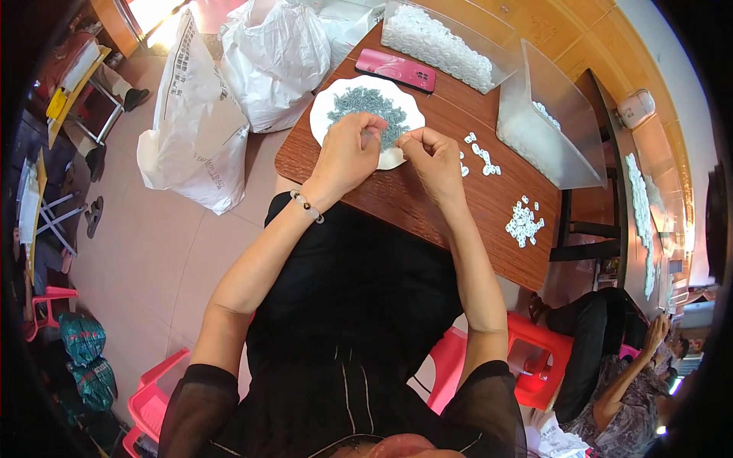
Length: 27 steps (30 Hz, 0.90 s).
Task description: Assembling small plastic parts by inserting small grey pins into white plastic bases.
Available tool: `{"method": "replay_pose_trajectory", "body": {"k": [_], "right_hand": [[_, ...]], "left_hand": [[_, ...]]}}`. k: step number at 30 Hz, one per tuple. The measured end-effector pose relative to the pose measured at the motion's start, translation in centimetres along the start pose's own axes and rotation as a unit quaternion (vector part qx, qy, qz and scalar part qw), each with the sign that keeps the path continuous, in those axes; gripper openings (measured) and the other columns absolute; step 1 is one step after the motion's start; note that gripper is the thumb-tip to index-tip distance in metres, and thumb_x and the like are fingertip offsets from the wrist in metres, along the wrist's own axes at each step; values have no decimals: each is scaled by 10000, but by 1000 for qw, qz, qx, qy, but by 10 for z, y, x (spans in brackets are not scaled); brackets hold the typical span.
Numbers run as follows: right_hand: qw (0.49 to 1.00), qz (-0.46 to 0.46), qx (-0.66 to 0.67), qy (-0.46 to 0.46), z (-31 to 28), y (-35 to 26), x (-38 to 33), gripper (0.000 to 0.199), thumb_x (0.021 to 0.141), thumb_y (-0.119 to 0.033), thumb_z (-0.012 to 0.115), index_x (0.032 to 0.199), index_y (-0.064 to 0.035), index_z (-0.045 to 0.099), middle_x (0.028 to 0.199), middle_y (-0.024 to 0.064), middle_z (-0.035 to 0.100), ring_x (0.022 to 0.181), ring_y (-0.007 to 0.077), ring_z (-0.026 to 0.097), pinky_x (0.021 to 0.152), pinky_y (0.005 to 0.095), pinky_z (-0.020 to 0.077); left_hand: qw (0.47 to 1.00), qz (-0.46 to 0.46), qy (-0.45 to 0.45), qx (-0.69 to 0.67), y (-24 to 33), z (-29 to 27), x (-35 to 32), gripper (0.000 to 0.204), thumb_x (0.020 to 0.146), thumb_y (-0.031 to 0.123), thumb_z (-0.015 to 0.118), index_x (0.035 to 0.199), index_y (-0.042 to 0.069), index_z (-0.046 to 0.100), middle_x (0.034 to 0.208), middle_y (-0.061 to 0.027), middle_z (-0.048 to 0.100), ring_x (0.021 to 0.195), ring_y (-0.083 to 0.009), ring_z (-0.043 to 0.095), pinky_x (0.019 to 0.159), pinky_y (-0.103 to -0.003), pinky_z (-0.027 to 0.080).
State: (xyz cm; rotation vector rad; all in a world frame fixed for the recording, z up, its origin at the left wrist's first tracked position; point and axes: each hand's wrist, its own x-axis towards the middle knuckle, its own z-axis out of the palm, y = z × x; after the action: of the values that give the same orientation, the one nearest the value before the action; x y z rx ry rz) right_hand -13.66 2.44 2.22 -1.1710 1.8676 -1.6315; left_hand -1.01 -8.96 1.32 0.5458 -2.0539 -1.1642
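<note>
Both hands pinch small parts above the plate: the left hand [347, 149] has its fingertips closed on something tiny over the grey metal bits [366, 107], and the right hand [431, 153] is clenched on a small piece at the plate [397, 156] rim; what each piece is cannot be told. By the look of it, work is partly done: white finished pieces [523, 223] lie in a cluster and a scatter to the right, while many grey bits remain. The table [427, 206] edge runs just under the wrists; clear trays [550, 130] and a pink phone [397, 70] crowd its far side, white sacks [195, 114] its left.

Tiny part pinched between left hand [347, 150] and right hand [434, 155], too small to identify.
</note>
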Motion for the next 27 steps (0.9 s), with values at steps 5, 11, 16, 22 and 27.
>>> {"method": "replay_pose_trajectory", "body": {"k": [5, 11, 16, 22, 27], "right_hand": [[999, 17, 8, -26, -6, -8, -10, 166, 881, -128, 641, 822, 21, 683, 637, -53, 558, 576, 14, 444, 521, 196, 347], [997, 61, 6, -47, -22, -17, -32, 148, 888, -118, 647, 836, 16, 678, 645, -69, 541, 586, -3, 416, 517, 185, 318], [996, 75, -1, -39, -41, -15, -54, 141, 887, -118, 647, 841, 11, 681, 658, -72, 553, 588, -5, 411, 518, 186, 316], [997, 66, -31, 5, -63, -14, -80, 167, 903, -140, 654, 946, 10, 714, 722, -41, 599, 632, 18, 462, 550, 184, 374], [986, 145, 81, 17, -78, -12, -103, 220, 927, -124, 627, 1098, -1, 689, 866, 24, 658, 669, 65, 544, 627, 203, 474]], "left_hand": [[995, -20, -37, -91, 10, 3, -1, 154, 866, 122, 651, 920, -20, 677, 756, -89, 656, 636, -115, 581, 618, -264, 483], [980, -54, -112, -158, 23, 10, -12, 142, 873, 102, 657, 905, -34, 681, 709, -74, 664, 610, -73, 566, 559, -237, 453], [986, -39, -134, -92, 41, 20, -25, 110, 889, 71, 661, 878, -36, 681, 719, 21, 635, 642, -18, 507, 578, -187, 420], [978, -43, -131, -154, 39, 39, -35, 160, 893, 108, 645, 882, -49, 674, 689, -51, 658, 592, -68, 551, 541, -243, 443], [964, -95, -186, -167, 51, 47, -44, 158, 926, 131, 632, 937, -19, 678, 772, -14, 671, 650, -30, 522, 590, -187, 426]]}}
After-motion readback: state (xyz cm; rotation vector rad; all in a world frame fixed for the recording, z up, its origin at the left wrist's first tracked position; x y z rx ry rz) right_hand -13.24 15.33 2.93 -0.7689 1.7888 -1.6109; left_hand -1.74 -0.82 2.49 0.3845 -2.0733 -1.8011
